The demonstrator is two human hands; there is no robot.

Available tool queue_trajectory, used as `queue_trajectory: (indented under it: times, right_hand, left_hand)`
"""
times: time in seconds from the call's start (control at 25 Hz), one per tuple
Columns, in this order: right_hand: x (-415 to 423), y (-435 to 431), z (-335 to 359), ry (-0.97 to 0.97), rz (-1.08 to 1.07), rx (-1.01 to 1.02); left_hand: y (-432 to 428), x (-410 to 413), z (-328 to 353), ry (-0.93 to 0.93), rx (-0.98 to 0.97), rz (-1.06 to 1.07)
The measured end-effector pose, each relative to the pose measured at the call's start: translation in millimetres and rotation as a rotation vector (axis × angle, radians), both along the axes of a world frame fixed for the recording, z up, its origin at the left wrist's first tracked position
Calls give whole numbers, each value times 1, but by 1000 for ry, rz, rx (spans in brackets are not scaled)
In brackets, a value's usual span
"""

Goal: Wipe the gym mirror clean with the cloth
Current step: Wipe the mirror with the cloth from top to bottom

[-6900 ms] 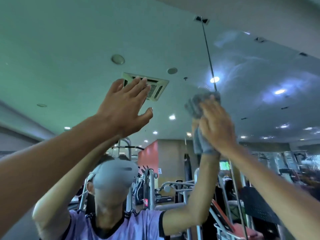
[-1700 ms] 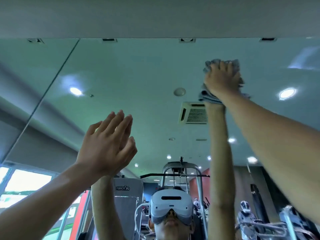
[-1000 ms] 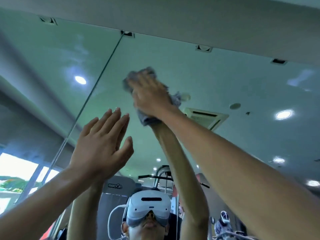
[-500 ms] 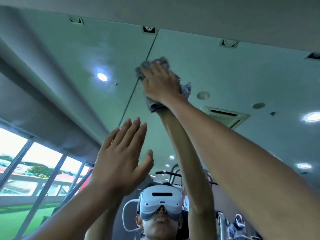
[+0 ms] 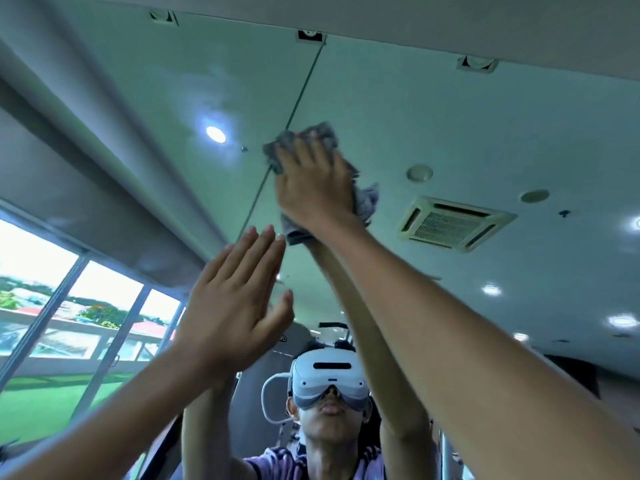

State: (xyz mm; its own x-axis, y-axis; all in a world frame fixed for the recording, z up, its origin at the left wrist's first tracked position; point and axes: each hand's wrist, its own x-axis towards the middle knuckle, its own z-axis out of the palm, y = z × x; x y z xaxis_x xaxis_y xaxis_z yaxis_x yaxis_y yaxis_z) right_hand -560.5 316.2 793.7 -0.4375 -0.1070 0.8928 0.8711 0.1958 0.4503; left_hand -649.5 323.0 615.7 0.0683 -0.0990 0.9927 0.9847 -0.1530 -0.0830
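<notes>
Tall gym mirror [image 5: 450, 126] fills the view, reflecting a pale ceiling, with windows [image 5: 52, 306] reflected well out to the left of both hands.

The left hand [image 5: 239, 299] is raised with its fingers straight and together and the thumb out, holding nothing. It sits at the glass, lower than the right hand and to its left. Whether the palm actually bears on the mirror cannot be told.

Above its fingertips, the panel seam [image 5: 304, 88] runs up and away.

The right hand [image 5: 311, 181] is on that seam, arm stretched high. Its fingers lie nearly straight over a bunched grey cloth [image 5: 367, 199], pressing it against the glass rather than gripping it. Cloth edges stick out above the fingertips, at the right of the knuckles and below the wrist.

To the right of this hand a ceiling vent [image 5: 453, 221] is reflected.

The step looks like wiping the upper strip along the seam. To do it well:
- Keep the palm flat, so the whole pad of cloth bears on the glass.
- Overlap the strokes across the seam, where grime likely collects.
- Tuck in the loose tails so they don't drag streaks.
- Let the left hand steady the reach lightly; a pressed palm would probably leave prints to wipe later.
</notes>
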Motion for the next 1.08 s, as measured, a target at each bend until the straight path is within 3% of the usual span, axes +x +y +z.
queue_trajectory:
  times: [0.16,0.48,1.08]
  right_hand:
    - [16,-3,-16,-153,-26,-62]
    - [98,-2,-18,-90,15,-64]
    - [332,0,-2,154,11,-34]
  left_hand:
    - [-4,14,-6,-90,-3,23]
    - [-3,69,1,-281,-104,24]
    - [-9,280,33,-83,-169,-55]
